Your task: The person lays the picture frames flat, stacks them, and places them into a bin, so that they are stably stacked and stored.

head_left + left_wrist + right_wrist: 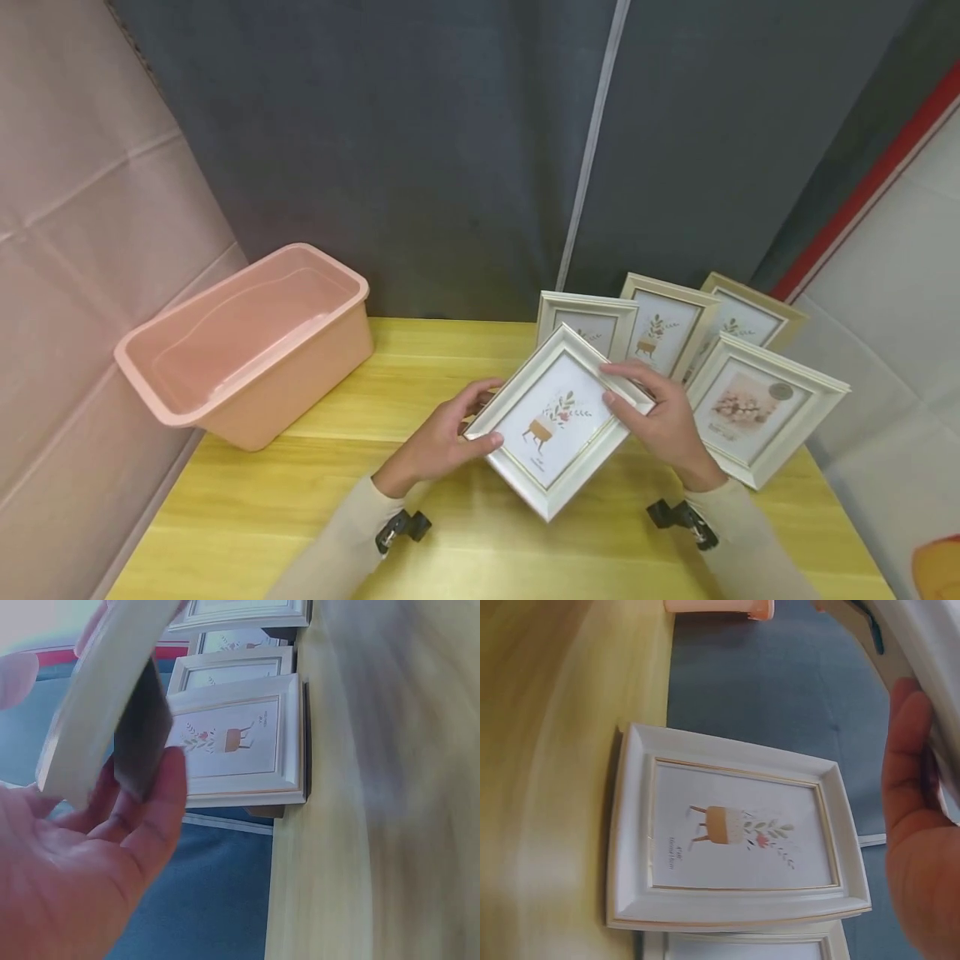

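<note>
A white picture frame (551,437) with a gold inner trim is held tilted above the table by both hands. My left hand (442,437) grips its lower left edge, thumb on the front and fingers behind. At the upper right edge, my right hand (667,421) pinches the frame with the thumb on the front. In the left wrist view a dark flap (142,735) stands out from the back of the held frame, touched by the left fingers. Right behind it, a standing white frame (587,302) is partly hidden in the head view.
Farther right stand a cream frame (671,292), a tan-edged frame (791,321) and a white frame with a flower print (746,408). A pink plastic bin (300,383) sits at the left of the yellow wooden table (420,358). A dark curtain (375,150) hangs behind.
</note>
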`<control>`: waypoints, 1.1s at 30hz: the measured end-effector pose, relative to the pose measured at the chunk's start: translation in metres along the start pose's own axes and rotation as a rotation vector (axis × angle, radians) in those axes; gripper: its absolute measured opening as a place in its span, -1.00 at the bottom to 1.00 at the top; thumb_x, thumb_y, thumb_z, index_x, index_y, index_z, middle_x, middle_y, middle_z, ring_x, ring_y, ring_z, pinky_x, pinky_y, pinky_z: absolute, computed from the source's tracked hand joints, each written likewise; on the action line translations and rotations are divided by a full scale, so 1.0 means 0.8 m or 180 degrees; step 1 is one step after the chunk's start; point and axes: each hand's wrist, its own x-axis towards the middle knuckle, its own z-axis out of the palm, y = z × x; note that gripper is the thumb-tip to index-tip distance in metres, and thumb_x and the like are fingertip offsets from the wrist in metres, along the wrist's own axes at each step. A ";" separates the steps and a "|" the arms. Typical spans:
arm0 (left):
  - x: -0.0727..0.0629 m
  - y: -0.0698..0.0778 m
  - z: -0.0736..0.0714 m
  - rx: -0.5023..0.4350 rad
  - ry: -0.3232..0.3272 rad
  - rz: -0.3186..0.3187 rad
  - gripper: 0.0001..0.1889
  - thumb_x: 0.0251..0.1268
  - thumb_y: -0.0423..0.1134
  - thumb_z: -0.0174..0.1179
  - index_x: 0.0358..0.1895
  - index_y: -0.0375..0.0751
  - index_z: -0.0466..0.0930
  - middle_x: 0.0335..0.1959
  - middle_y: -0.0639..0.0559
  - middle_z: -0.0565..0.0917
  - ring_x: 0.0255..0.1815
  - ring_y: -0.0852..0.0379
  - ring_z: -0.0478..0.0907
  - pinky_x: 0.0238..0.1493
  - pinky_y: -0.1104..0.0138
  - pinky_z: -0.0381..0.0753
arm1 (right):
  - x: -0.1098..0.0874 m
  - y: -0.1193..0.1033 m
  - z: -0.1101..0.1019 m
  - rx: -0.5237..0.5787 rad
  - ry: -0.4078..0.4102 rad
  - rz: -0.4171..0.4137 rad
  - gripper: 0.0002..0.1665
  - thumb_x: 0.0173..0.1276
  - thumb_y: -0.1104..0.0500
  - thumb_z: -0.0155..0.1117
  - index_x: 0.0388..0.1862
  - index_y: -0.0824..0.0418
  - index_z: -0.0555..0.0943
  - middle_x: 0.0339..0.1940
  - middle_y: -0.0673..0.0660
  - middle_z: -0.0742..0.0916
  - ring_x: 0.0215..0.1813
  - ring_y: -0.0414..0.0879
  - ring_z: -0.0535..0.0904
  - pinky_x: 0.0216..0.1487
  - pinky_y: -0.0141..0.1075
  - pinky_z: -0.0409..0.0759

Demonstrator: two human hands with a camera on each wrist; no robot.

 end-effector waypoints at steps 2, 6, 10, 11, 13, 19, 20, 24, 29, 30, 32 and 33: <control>-0.004 -0.001 0.003 0.0030 0.0118 0.0038 -0.24 0.44 -0.23 0.35 0.64 0.03 0.24 0.38 -0.09 0.57 0.22 0.02 0.62 0.10 0.22 0.75 | -0.003 0.002 0.003 0.0031 0.0092 0.0089 -0.53 0.26 0.61 0.35 0.16 0.45 0.69 0.13 -0.21 0.77 0.00 -0.30 0.73 -0.08 -0.49 0.72; -0.015 -0.005 0.013 -0.0064 0.0402 0.0099 -0.28 0.41 -0.30 0.38 0.59 0.02 0.36 0.47 -0.11 0.47 0.26 -0.07 0.59 0.22 0.20 0.73 | -0.011 0.004 0.011 0.0034 0.0342 0.0350 -0.56 0.31 0.56 0.36 0.18 0.41 0.70 0.15 -0.25 0.76 -0.10 -0.29 0.76 -0.20 -0.45 0.76; -0.025 -0.012 0.023 -0.0225 0.0659 0.0064 -0.36 0.39 -0.38 0.37 0.52 -0.09 0.47 0.47 -0.19 0.42 0.30 -0.12 0.55 0.28 0.21 0.71 | -0.019 0.002 0.022 -0.0042 0.0591 0.0540 -0.58 0.33 0.52 0.39 0.17 0.38 0.71 0.15 -0.22 0.77 0.00 -0.34 0.73 -0.08 -0.50 0.73; -0.027 -0.014 0.025 -0.0271 0.0711 0.0038 -0.36 0.39 -0.40 0.37 0.52 -0.12 0.47 0.46 -0.21 0.41 0.31 -0.12 0.55 0.29 0.22 0.70 | -0.020 0.002 0.026 -0.0057 0.0626 0.0558 -0.58 0.33 0.51 0.39 0.17 0.38 0.71 0.16 -0.22 0.77 0.06 -0.36 0.72 0.02 -0.52 0.70; -0.031 -0.016 0.028 -0.0375 0.0825 -0.0081 -0.37 0.40 -0.42 0.35 0.52 -0.13 0.46 0.44 -0.24 0.42 0.33 -0.10 0.55 0.28 0.25 0.70 | -0.023 0.002 0.033 -0.0040 0.0687 0.0601 -0.58 0.33 0.51 0.39 0.17 0.38 0.71 0.17 -0.22 0.77 0.15 -0.38 0.69 0.13 -0.55 0.65; -0.038 -0.020 0.034 -0.0777 0.1073 -0.0421 -0.32 0.41 -0.44 0.32 0.58 -0.12 0.39 0.47 -0.31 0.41 0.33 -0.20 0.57 0.20 0.30 0.73 | -0.033 0.007 0.054 0.0040 0.0853 0.0858 -0.56 0.37 0.49 0.37 0.22 0.37 0.69 0.21 -0.12 0.77 0.16 -0.38 0.68 0.16 -0.53 0.65; -0.039 -0.021 0.035 -0.0834 0.1090 -0.0456 -0.29 0.40 -0.45 0.32 0.59 -0.11 0.37 0.48 -0.32 0.42 0.33 -0.23 0.58 0.20 0.29 0.73 | -0.035 0.008 0.057 0.0007 0.0868 0.0880 -0.56 0.37 0.48 0.37 0.22 0.36 0.69 0.23 -0.07 0.77 0.18 -0.38 0.67 0.18 -0.53 0.64; -0.040 -0.023 0.035 -0.0915 0.1171 -0.0570 -0.22 0.34 -0.49 0.35 0.61 -0.11 0.33 0.39 -0.37 0.49 0.32 -0.30 0.59 0.21 0.29 0.73 | -0.043 0.013 0.063 -0.0108 0.0837 0.0898 -0.55 0.38 0.46 0.38 0.24 0.29 0.70 0.27 -0.05 0.75 0.33 -0.42 0.57 0.39 -0.56 0.44; -0.040 -0.026 0.030 -0.0868 0.1302 -0.0707 -0.21 0.31 -0.57 0.32 0.59 -0.08 0.36 0.33 -0.35 0.51 0.33 -0.28 0.60 0.21 0.31 0.72 | -0.052 0.016 0.058 0.0306 0.0477 0.0782 -0.47 0.34 0.56 0.32 0.30 0.42 0.60 0.27 -0.14 0.71 -0.07 -0.43 0.69 -0.17 -0.50 0.69; -0.041 -0.027 0.028 -0.0866 0.1318 -0.0730 -0.22 0.31 -0.58 0.31 0.59 -0.07 0.36 0.33 -0.34 0.51 0.33 -0.27 0.61 0.20 0.31 0.72 | -0.053 0.015 0.057 0.0411 0.0379 0.0813 -0.45 0.35 0.57 0.30 0.32 0.44 0.58 0.27 -0.13 0.70 -0.24 -0.43 0.68 -0.38 -0.50 0.66; -0.043 -0.028 0.025 -0.0859 0.1331 -0.0763 -0.22 0.32 -0.60 0.29 0.59 -0.07 0.36 0.35 -0.33 0.51 0.33 -0.27 0.61 0.19 0.30 0.73 | -0.056 0.013 0.054 0.0568 0.0184 0.0939 -0.44 0.38 0.57 0.27 0.36 0.46 0.54 0.27 -0.05 0.66 -0.52 -0.38 0.58 -0.67 -0.44 0.53; -0.044 -0.029 0.024 -0.0848 0.1344 -0.0774 -0.22 0.33 -0.60 0.29 0.59 -0.07 0.36 0.37 -0.33 0.51 0.33 -0.28 0.61 0.18 0.30 0.73 | -0.057 0.012 0.054 0.0591 0.0114 0.1049 -0.43 0.39 0.56 0.28 0.38 0.44 0.53 0.26 0.00 0.64 -0.50 -0.31 0.63 -0.66 -0.39 0.56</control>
